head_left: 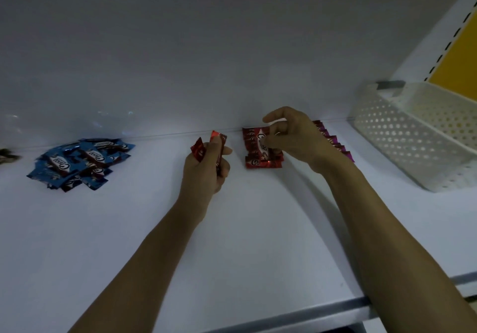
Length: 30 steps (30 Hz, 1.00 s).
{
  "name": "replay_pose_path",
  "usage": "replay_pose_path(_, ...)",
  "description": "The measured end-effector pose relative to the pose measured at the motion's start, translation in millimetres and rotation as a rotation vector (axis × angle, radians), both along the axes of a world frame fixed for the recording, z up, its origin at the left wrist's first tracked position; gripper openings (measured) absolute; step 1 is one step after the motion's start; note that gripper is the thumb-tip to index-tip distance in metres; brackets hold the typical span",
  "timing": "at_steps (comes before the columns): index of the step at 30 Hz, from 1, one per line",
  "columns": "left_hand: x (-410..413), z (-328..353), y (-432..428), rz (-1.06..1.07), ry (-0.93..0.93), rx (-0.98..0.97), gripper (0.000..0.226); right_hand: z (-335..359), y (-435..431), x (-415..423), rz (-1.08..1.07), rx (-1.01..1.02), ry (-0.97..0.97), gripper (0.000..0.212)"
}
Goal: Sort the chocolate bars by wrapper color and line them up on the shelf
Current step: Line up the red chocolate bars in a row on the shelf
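Note:
My left hand (206, 170) is closed around a few red-wrapped chocolate bars (219, 140), their ends sticking up above my fingers. Just to the right, my right hand (291, 139) pinches a red bar (262, 141) that lies on top of a small stack of red bars (260, 163) near the back of the white shelf (258, 216). Behind my right wrist runs a row of purple-wrapped bars (335, 142), partly hidden. A loose heap of blue-wrapped bars (80, 162) sits at the left.
A white perforated plastic basket (413, 136) stands at the right, against a slotted upright and a yellow panel (456, 56). The shelf's front edge (335, 307) crosses the lower right. Something dark (7, 155) lies at the far left edge.

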<state>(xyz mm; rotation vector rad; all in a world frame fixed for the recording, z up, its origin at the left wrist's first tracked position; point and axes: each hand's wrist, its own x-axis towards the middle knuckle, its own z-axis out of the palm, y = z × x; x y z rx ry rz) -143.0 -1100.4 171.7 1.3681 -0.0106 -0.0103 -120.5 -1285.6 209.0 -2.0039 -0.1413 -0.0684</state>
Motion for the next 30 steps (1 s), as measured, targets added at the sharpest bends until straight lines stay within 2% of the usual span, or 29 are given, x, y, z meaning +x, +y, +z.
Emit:
replay_pose_path(3,1,-2,1,0.012,-0.013,0.002,0.032,-1,-2,0,0.051,-0.059,-0.042,0.02)
replay_pose_path(5,1,-3,1,0.026,-0.03,0.006,0.031,-3,-1,1,0.094,-0.131,-0.086,0.022)
replay_pose_path(8,2,-7,-1,0.089,-0.067,0.017,0.03,-7,-1,3,0.142,-0.225,-0.048,0.019)
replay_pose_path(10,3,-13,-2,0.17,-0.114,0.102,0.031,-10,-1,4,0.161,-0.283,-0.021,0.012)
replay_pose_path(12,3,-18,-3,0.204,-0.204,0.297,0.035,-13,1,4,0.164,-0.335,-0.021,0.01)
replay_pose_path(14,2,-20,-4,0.154,-0.251,0.455,0.037,-16,4,5,0.158,-0.35,-0.014,0.009)
replay_pose_path(17,2,-20,-6,0.059,-0.23,0.561,0.038,-21,8,6,0.146,-0.415,-0.027,0.007)
replay_pose_path(22,2,-24,-6,-0.009,-0.233,0.651,0.043,-14,-5,5,0.096,-0.48,-0.068,0.01)
replay_pose_path(27,2,-27,-4,-0.037,-0.248,0.691,0.048,-4,-24,1,0.146,-0.596,0.098,0.022)
replay_pose_path(30,1,-26,-4,-0.07,-0.279,0.74,0.056,-7,-22,1,0.136,-0.637,0.113,0.023)
